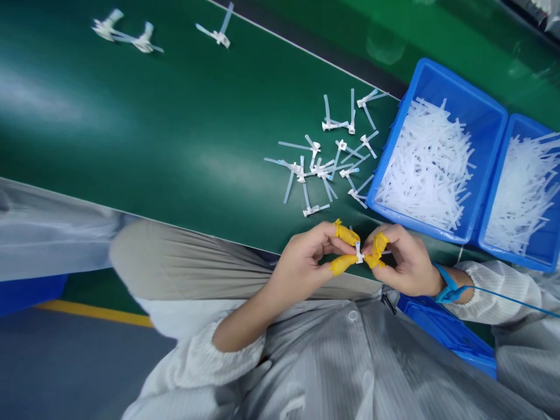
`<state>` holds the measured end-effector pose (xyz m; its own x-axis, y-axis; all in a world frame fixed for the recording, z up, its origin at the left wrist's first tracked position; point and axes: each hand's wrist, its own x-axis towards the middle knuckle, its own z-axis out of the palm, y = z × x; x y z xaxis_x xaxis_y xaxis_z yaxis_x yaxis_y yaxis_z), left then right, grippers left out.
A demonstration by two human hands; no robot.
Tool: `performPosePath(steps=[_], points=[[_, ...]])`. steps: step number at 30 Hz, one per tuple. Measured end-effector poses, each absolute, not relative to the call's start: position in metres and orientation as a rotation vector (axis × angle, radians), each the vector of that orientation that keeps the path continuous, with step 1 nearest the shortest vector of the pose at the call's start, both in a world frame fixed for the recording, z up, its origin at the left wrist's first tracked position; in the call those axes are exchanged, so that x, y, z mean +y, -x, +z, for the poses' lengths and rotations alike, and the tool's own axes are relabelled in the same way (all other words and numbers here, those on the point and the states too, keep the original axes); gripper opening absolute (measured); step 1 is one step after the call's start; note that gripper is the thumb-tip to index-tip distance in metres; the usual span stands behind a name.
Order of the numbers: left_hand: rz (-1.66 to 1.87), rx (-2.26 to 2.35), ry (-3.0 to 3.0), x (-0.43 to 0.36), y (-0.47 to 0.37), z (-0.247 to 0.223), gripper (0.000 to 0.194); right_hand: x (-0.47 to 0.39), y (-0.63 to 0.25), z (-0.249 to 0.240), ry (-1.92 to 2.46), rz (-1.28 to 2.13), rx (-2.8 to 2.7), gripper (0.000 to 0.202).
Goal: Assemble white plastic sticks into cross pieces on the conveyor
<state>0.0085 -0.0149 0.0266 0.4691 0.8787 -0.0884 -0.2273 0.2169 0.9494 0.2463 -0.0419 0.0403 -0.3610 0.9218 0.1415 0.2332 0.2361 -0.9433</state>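
Left hand (306,262) and right hand (402,259) meeting fingertip to fingertip, closed together on one small white plastic piece (359,252) pinched between yellow-capped fingers (345,234). Just beyond the fingers, loose pile of same pieces (326,163) on green belt (175,128); beside, blue bin (481,111).

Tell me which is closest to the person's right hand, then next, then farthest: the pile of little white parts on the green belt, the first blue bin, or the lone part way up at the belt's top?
1. Nearer blue bin, just above the right hand.
2. Pile of white parts, up and leftward on the green belt.
3. Lone part, far off at the belt's top.
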Motion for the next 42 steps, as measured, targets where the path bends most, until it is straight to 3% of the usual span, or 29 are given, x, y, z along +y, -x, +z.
performPosePath(steps=[21, 30, 33, 42], points=[[0.809, 0.930, -1.349, -0.018, -0.010, 0.026, 0.012, -0.042, -0.247, 0.041, 1.250, 1.130, -1.809, 0.019], [0.870, 0.763, -1.279, -0.014, -0.010, 0.017, 0.022, -0.038, -0.243, 0.044, 1.130, 1.038, -1.886, 0.022], [0.883, 0.761, -1.389, -0.014, -0.012, 0.014, 0.015, -0.037, -0.243, 0.044, 1.113, 1.011, -1.898, 0.024], [1.216, 0.679, -1.818, -0.005, -0.002, 0.036, 0.006, -0.051, -0.254, 0.052, 0.861, 0.993, -1.826, 0.033]])
